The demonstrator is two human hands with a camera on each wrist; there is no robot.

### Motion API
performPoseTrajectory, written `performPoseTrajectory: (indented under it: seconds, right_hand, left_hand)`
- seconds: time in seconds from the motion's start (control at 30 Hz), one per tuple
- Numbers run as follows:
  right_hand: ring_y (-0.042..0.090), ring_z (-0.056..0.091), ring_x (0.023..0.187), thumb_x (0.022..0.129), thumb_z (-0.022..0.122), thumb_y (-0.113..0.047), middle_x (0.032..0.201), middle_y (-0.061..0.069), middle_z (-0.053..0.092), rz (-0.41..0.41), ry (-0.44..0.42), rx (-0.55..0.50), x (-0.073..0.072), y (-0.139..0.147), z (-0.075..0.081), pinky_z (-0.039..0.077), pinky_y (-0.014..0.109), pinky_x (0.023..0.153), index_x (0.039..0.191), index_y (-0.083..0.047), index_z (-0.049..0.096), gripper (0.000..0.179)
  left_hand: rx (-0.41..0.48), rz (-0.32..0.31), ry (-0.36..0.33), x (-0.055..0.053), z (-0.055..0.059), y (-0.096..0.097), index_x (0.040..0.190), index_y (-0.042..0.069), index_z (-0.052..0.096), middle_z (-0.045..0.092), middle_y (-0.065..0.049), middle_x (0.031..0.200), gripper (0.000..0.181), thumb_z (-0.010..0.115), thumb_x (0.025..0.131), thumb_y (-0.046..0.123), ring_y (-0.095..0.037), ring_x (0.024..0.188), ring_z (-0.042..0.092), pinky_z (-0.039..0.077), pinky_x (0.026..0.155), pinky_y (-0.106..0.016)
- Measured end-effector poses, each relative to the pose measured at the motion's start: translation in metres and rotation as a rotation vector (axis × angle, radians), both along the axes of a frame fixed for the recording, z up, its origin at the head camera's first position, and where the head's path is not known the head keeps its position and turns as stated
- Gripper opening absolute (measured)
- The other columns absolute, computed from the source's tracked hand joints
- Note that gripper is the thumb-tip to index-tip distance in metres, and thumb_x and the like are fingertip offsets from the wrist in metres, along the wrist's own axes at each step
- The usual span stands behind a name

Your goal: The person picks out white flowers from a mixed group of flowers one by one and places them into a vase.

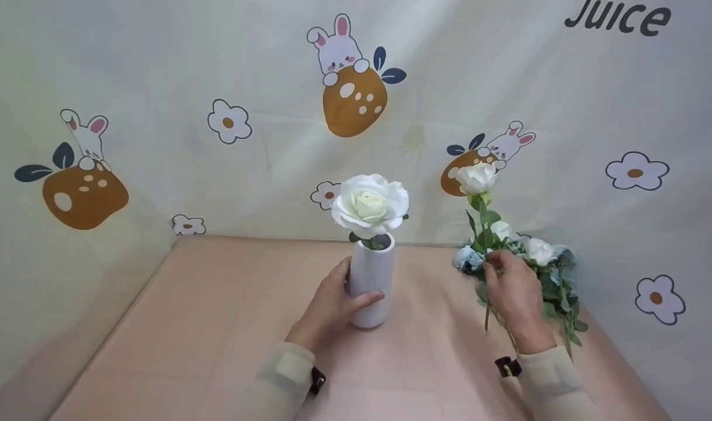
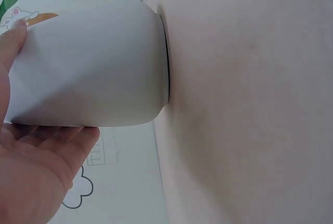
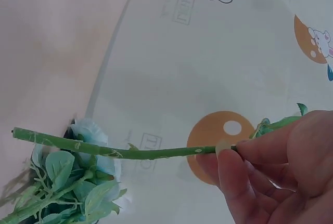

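A white cylindrical vase (image 1: 372, 286) stands upright on the table, with one large white rose (image 1: 370, 203) in its mouth. My left hand (image 1: 335, 301) grips the vase from its left side, thumb across the front; in the left wrist view the fingers lie along its far side. On the right, my right hand (image 1: 513, 292) pinches the green stem (image 3: 145, 154) of a second white rose (image 1: 477, 177) between thumb and fingers. That rose is held upright, bloom above the hand, its bare lower stem hanging below.
Behind the right hand lies a bunch of white and pale blue flowers (image 1: 540, 251) with green leaves on the pinkish table cover (image 1: 215, 316). A pale cloth backdrop (image 1: 262, 64) printed with rabbits and fruit rises behind the table's back edge.
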State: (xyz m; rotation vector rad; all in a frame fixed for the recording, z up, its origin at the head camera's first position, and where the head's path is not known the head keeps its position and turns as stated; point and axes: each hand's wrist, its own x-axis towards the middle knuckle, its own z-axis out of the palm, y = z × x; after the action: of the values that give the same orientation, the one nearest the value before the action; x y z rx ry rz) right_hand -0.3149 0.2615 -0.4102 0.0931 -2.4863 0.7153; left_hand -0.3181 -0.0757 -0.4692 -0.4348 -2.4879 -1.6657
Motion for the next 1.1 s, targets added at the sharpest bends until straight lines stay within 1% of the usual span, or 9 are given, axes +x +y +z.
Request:
performPoseTrajectory:
  seconds: [0.13,0.27,0.43,0.6,0.67,0.73,0.8,1.1]
  right_hand:
    - [0.041,0.076,0.095,0.110,0.064,-0.014,0.116,0.023,0.078,0.010,0.019,0.002,0.001,-0.004,-0.001,0.063,0.061,0.080,0.127,0.000,0.072,0.023]
    - [0.040,0.077,0.099,0.111,0.063,-0.015,0.117,0.022,0.078,0.016,0.014,-0.005,0.001,-0.006,-0.001,0.064,0.061,0.083,0.129,-0.001,0.072,0.024]
    - [0.039,0.079,0.097,0.110,0.063,-0.014,0.115,0.022,0.079,0.026,0.035,-0.020,0.001,-0.008,0.001,0.065,0.060,0.081,0.127,-0.001,0.073,0.023]
    - [0.038,0.080,0.093,0.109,0.066,-0.014,0.110,0.020,0.081,0.035,0.081,-0.019,0.002,-0.011,0.001,0.064,0.060,0.078,0.123,-0.001,0.074,0.021]
    - [0.037,0.079,0.090,0.108,0.066,-0.013,0.107,0.019,0.081,0.036,0.098,-0.014,0.002,-0.014,0.002,0.064,0.060,0.076,0.123,-0.001,0.074,0.020]
    - [0.037,0.079,0.089,0.108,0.067,-0.013,0.106,0.019,0.081,0.037,0.112,-0.012,0.003,-0.016,0.004,0.064,0.060,0.075,0.122,-0.001,0.075,0.020]
    - [0.037,0.079,0.087,0.107,0.068,-0.012,0.105,0.019,0.082,0.039,0.114,-0.011,0.004,-0.019,0.005,0.063,0.060,0.075,0.121,-0.001,0.075,0.019]
    - [0.035,0.078,0.086,0.108,0.067,-0.013,0.104,0.017,0.081,0.057,0.096,-0.003,0.007,-0.025,0.007,0.063,0.058,0.075,0.121,-0.002,0.075,0.018]
  left_hand:
    - [0.003,-0.001,0.001,0.001,0.000,0.000,0.163,0.010,0.044,0.061,-0.011,0.157,0.088,0.090,0.093,0.036,-0.033,0.145,0.060,0.046,0.126,-0.060]
    - [0.005,-0.004,-0.006,0.001,0.001,0.000,0.163,0.012,0.044,0.060,-0.009,0.158,0.088,0.090,0.093,0.036,-0.032,0.146,0.060,0.046,0.127,-0.060]
    - [0.012,0.002,-0.027,0.002,0.002,0.001,0.163,0.015,0.045,0.060,-0.007,0.159,0.087,0.091,0.092,0.036,-0.030,0.147,0.059,0.045,0.127,-0.059]
    - [0.007,-0.004,0.020,0.000,0.000,0.000,0.162,0.011,0.046,0.063,-0.009,0.155,0.086,0.091,0.092,0.035,-0.031,0.143,0.062,0.049,0.124,-0.059]
    - [0.003,-0.003,0.028,-0.001,0.000,0.000,0.162,0.011,0.046,0.063,-0.010,0.155,0.087,0.092,0.092,0.035,-0.032,0.143,0.063,0.049,0.124,-0.059]
    - [0.001,0.003,0.012,-0.001,0.000,0.000,0.163,0.013,0.046,0.062,-0.008,0.157,0.088,0.092,0.091,0.035,-0.031,0.144,0.062,0.048,0.125,-0.059]
    - [0.003,0.004,0.000,-0.001,0.001,0.000,0.163,0.014,0.045,0.061,-0.007,0.158,0.088,0.092,0.091,0.036,-0.031,0.146,0.061,0.047,0.126,-0.059]
    - [0.014,0.002,-0.007,0.001,0.000,0.001,0.164,0.016,0.045,0.060,-0.005,0.159,0.089,0.092,0.091,0.038,-0.030,0.146,0.060,0.047,0.126,-0.060]
